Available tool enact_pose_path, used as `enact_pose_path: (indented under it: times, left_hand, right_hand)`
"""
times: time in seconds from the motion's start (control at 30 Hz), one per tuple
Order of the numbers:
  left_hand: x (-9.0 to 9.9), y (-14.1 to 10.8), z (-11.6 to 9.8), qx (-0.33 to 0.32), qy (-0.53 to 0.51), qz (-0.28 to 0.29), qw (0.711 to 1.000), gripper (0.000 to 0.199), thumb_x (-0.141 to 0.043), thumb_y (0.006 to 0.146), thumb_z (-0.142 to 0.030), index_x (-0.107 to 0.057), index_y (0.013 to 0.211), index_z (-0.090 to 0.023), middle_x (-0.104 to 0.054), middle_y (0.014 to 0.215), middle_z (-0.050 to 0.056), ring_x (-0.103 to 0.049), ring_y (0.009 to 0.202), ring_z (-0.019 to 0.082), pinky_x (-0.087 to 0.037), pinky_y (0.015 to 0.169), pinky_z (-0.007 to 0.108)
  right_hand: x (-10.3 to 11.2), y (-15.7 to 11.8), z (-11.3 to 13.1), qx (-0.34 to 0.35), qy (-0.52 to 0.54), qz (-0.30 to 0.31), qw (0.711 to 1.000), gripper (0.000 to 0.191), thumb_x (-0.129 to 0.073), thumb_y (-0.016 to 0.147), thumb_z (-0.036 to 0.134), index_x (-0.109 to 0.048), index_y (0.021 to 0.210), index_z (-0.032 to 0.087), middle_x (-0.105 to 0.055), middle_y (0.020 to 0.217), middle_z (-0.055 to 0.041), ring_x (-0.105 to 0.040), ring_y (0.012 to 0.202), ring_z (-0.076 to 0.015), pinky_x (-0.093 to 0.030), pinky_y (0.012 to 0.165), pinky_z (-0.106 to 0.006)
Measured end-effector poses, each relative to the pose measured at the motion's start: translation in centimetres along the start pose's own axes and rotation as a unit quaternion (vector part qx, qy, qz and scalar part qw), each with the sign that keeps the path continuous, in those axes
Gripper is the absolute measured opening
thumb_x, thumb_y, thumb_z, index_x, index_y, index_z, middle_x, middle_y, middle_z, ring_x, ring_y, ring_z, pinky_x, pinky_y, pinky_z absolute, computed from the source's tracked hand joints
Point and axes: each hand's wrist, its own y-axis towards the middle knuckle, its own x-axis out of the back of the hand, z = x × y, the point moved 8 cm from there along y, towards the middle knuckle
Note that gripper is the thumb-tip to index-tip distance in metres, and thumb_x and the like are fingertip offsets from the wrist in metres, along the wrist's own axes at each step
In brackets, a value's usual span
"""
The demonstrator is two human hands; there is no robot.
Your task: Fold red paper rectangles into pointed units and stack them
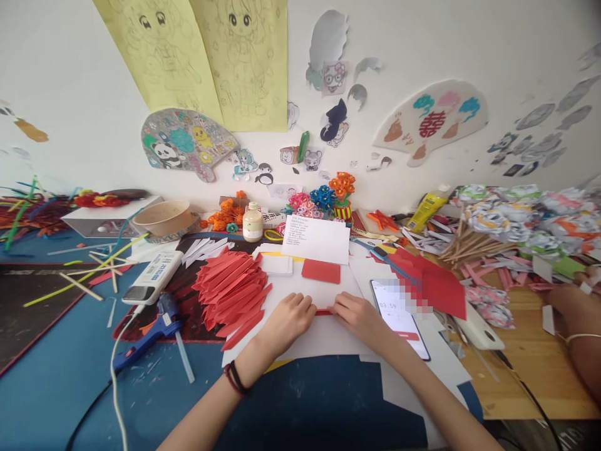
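Observation:
Between my two hands lies a narrow red paper strip (323, 312) on white paper sheets (300, 341). The fingers of my left hand (292, 319) are closed on the strip's left end. At its right end, my right hand (355, 316) has its fingers closed on it too. Just beyond the strip is a red paper rectangle (321, 271), with a stack of white paper pieces (277, 265) to its left. A large pile of folded red strips (230, 291) sits left of my left hand. Right of my right hand is a phone (399, 319) showing a timer.
A blue glue gun (149, 338) and a white power bank (153, 277) with cables lie at the left. Behind stand a glue bottle (252, 223) and paper flowers (323, 198). Another person's arm (580, 326) is at the right edge, near bundled paper flowers (507, 216).

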Motion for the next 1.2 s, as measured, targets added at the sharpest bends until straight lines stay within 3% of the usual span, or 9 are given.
enact_pose_path:
  times: [0.13, 0.23, 0.4, 0.57, 0.63, 0.7, 0.83, 1.0, 1.2]
  left_hand:
    - [0.1, -0.7, -1.5, -0.05, 0.032, 0.005, 0.998, 0.023, -0.036, 0.092, -0.002, -0.055, 0.087, -0.014, -0.056, 0.083, 0.008, -0.05, 0.075, 0.021, -0.035, 0.061, 0.035]
    - [0.2, -1.0, -1.5, -0.048, 0.024, 0.02, 0.998, 0.021, -0.038, 0.092, -0.004, -0.055, 0.089, -0.015, -0.056, 0.083, 0.007, -0.05, 0.076, 0.022, -0.036, 0.061, 0.036]
    - [0.0, -1.1, 0.3, 0.008, -0.001, 0.033, 0.999, 0.012, -0.045, 0.092, -0.009, -0.054, 0.089, -0.015, -0.056, 0.088, 0.007, -0.05, 0.079, 0.022, -0.04, 0.063, 0.034]
    - [-0.8, -1.2, -0.5, -0.063, 0.031, 0.02, 0.997, 0.022, -0.038, 0.092, -0.002, -0.058, 0.091, -0.012, -0.057, 0.086, 0.008, -0.051, 0.076, 0.021, -0.04, 0.064, 0.034]
    - [-0.7, -1.2, -0.1, -0.035, 0.018, 0.009, 0.999, 0.022, -0.037, 0.093, -0.004, -0.058, 0.09, -0.013, -0.058, 0.086, 0.007, -0.051, 0.076, 0.021, -0.039, 0.064, 0.033]
    - [-0.2, -1.2, 1.1, 0.038, -0.031, -0.014, 0.999, 0.02, -0.038, 0.095, -0.01, -0.057, 0.088, -0.015, -0.058, 0.085, 0.006, -0.052, 0.076, 0.021, -0.04, 0.066, 0.032]
    - [0.6, -1.7, 4.1, 0.179, -0.193, -0.076, 0.962, 0.021, -0.038, 0.097, -0.017, -0.056, 0.086, -0.017, -0.058, 0.077, 0.002, -0.053, 0.071, 0.015, -0.04, 0.064, 0.026]
    - [0.7, -1.3, 5.7, 0.192, -0.298, -0.105, 0.929, 0.023, -0.041, 0.092, -0.014, -0.057, 0.077, -0.017, -0.056, 0.066, 0.0, -0.05, 0.063, 0.013, -0.038, 0.062, 0.024]
    - [0.5, -1.1, 6.9, 0.245, -0.432, -0.133, 0.858, 0.023, -0.049, 0.092, -0.03, -0.063, 0.079, -0.017, -0.064, 0.065, 0.0, -0.054, 0.059, 0.011, -0.039, 0.06, 0.021]
  right_hand:
    - [-0.1, -0.4, 1.2, 0.041, -0.075, 0.001, 0.996, 0.032, -0.036, 0.094, 0.006, -0.063, 0.079, 0.016, -0.057, 0.073, -0.0057, -0.051, 0.069, -0.0192, -0.041, 0.061, -0.031]
    - [0.0, -0.8, 1.6, 0.039, -0.074, 0.012, 0.996, 0.03, -0.038, 0.094, 0.007, -0.066, 0.087, 0.016, -0.06, 0.075, -0.0066, -0.053, 0.072, -0.02, -0.042, 0.064, -0.033]
    - [0.4, -1.2, 1.3, -0.003, -0.04, 0.012, 0.999, 0.026, -0.041, 0.095, 0.013, -0.066, 0.101, 0.017, -0.063, 0.08, -0.0068, -0.056, 0.077, -0.0204, -0.044, 0.069, -0.034]
    - [-0.3, -0.7, 0.3, -0.06, -0.03, 0.001, 0.998, 0.023, -0.043, 0.097, 0.021, -0.065, 0.095, 0.018, -0.062, 0.082, -0.0068, -0.056, 0.078, -0.0213, -0.044, 0.071, -0.035]
    - [-0.3, -0.4, 0.0, -0.082, 0.02, -0.024, 0.996, 0.026, -0.039, 0.098, 0.019, -0.064, 0.092, 0.019, -0.063, 0.084, -0.0071, -0.057, 0.081, -0.0212, -0.045, 0.074, -0.035]
    - [-0.2, -0.2, -0.6, -0.118, 0.103, -0.062, 0.986, 0.025, -0.038, 0.098, 0.018, -0.063, 0.092, 0.019, -0.063, 0.087, -0.0068, -0.058, 0.083, -0.0202, -0.046, 0.075, -0.034]
    - [0.1, 0.2, -1.8, -0.198, 0.241, -0.135, 0.94, 0.017, -0.046, 0.093, 0.02, -0.061, 0.085, 0.021, -0.064, 0.082, -0.0045, -0.059, 0.075, -0.0183, -0.048, 0.068, -0.031]
    - [-0.2, 1.0, -2.4, -0.271, 0.285, -0.168, 0.904, 0.017, -0.052, 0.079, 0.011, -0.053, 0.065, 0.021, -0.057, 0.063, 0.0002, -0.053, 0.058, -0.0159, -0.043, 0.057, -0.028]
    - [-0.2, 1.4, -2.2, -0.259, 0.341, -0.163, 0.889, 0.014, -0.053, 0.084, 0.021, -0.058, 0.072, 0.02, -0.06, 0.067, -0.0008, -0.055, 0.062, -0.0162, -0.044, 0.06, -0.028]
